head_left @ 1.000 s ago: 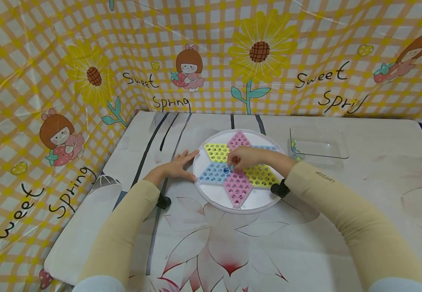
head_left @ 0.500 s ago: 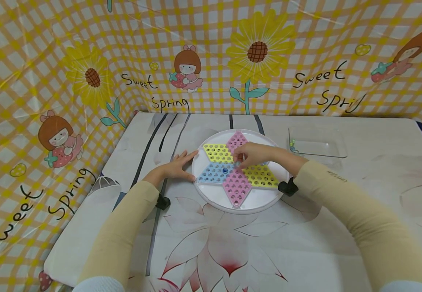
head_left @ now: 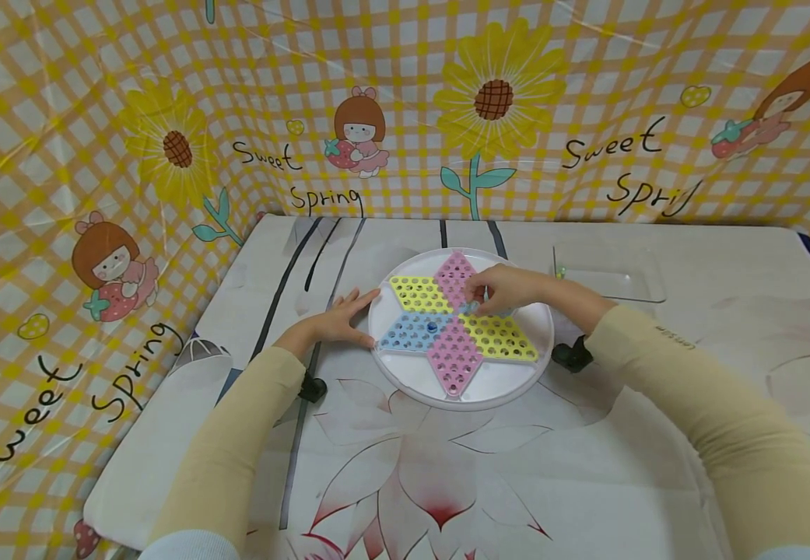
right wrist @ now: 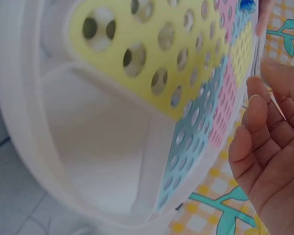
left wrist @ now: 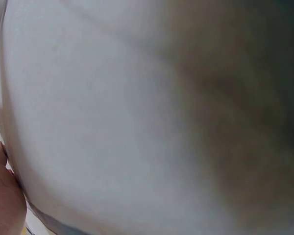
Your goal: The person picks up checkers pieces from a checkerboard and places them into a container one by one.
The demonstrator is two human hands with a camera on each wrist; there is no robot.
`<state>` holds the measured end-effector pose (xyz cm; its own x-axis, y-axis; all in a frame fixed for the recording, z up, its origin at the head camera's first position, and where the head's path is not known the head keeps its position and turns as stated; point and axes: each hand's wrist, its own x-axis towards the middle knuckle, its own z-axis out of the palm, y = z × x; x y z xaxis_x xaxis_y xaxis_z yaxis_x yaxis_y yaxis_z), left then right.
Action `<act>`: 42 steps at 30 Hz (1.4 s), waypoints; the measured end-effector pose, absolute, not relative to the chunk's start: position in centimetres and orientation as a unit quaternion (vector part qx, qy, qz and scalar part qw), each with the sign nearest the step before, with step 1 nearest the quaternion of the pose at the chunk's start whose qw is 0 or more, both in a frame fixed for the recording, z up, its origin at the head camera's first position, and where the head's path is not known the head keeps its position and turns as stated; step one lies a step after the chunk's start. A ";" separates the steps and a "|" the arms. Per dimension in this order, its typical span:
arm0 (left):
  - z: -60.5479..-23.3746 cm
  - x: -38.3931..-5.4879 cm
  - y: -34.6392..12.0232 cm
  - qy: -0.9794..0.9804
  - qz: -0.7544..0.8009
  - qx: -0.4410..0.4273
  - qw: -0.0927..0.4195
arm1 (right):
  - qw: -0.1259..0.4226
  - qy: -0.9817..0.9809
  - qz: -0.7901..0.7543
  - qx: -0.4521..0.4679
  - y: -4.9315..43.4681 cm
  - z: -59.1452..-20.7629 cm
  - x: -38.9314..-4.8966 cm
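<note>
A round white Chinese checkers board (head_left: 405, 373) with a pink, yellow and blue star of holes lies on the table. One blue marble (head_left: 432, 327) sits in the left blue section near the centre, and it also shows at the top of the right wrist view. My left hand (head_left: 338, 320) touches the board's left rim with thumb and fingers spread. Above the board's right half hovers my right hand (head_left: 501, 288), its fingers loosely bent. In the right wrist view, no marble shows between the thumb and fingers of that hand (right wrist: 279, 142).
A clear plastic box (head_left: 646, 292) stands right of the board, with green marbles (head_left: 560, 273) at its left end; my right arm hides part of it. A white mesh-like item (head_left: 201, 351) lies at the table's left edge. A checked cloth (head_left: 412, 47) hangs behind.
My right hand has moved right and slightly away from me, off the spot beside the blue marble. The marble stays in its hole and my left hand keeps its place.
</note>
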<state>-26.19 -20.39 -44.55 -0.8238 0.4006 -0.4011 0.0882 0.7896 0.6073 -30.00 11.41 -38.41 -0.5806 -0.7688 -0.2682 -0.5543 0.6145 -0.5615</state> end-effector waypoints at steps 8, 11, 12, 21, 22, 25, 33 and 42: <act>-44.5 -26.2 -20.4 0.908 0.295 0.133 0.267 | 0.251 0.870 -0.222 -0.361 12.8 -37.4 -30.2; -44.5 -26.2 -20.4 0.908 0.293 0.135 0.266 | 0.249 0.874 -0.222 -0.354 13.4 -37.2 -30.4; -44.5 -26.2 -20.4 0.909 0.292 0.136 0.266 | 0.247 0.876 -0.222 -0.351 13.7 -37.1 -30.5; -44.5 -26.2 -20.4 0.908 0.293 0.137 0.265 | 0.228 0.890 -0.216 -0.330 15.6 -36.4 -31.0; -44.5 -26.2 -20.3 0.908 0.294 0.136 0.266 | 0.225 0.892 -0.216 -0.327 15.8 -36.3 -30.9; -44.5 -26.2 -20.3 0.908 0.293 0.135 0.267 | 0.216 0.896 -0.219 -0.320 16.5 -36.0 -31.0; -44.5 -26.2 -20.4 0.909 0.290 0.134 0.266 | 0.201 0.903 -0.227 -0.305 18.3 -35.4 -31.1; -44.4 -26.1 -20.4 0.909 0.292 0.133 0.265 | 0.182 0.914 -0.228 -0.281 20.7 -35.5 -31.7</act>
<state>-26.06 -20.40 -44.43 -0.8243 0.3973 -0.4033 0.0882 0.7939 0.6016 -31.73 20.74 -35.50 -0.7754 -0.5973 -0.2050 -0.4306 0.7375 -0.5202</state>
